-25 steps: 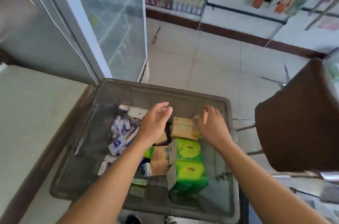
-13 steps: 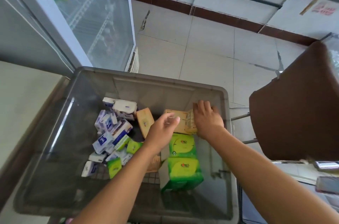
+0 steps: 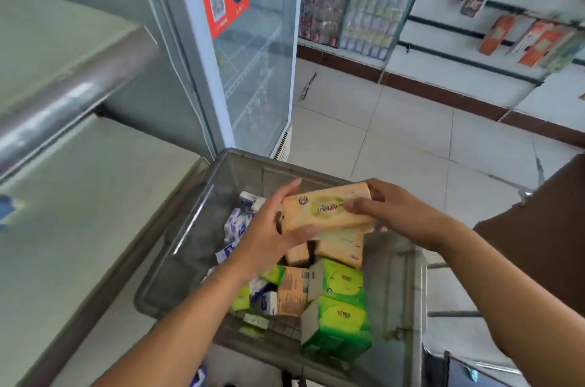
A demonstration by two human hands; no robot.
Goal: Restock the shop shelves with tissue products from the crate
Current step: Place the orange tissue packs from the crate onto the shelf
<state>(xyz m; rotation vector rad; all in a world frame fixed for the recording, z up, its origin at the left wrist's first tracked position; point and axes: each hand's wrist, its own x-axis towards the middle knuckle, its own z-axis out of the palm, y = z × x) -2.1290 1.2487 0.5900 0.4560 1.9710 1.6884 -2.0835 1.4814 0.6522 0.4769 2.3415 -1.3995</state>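
Both hands lift a tan tissue pack (image 3: 327, 211) level over the grey crate (image 3: 392, 291); left hand (image 3: 272, 236) fingers clamp its nine-o'clock end, right hand (image 3: 384, 207) fingers its three-o'clock end, probably for steadiness.

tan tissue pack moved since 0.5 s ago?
Yes. The tan tissue pack has come up off the pile: it was lying low by the far wall of the grey crate, and now the left hand and right hand hold it near rim height.
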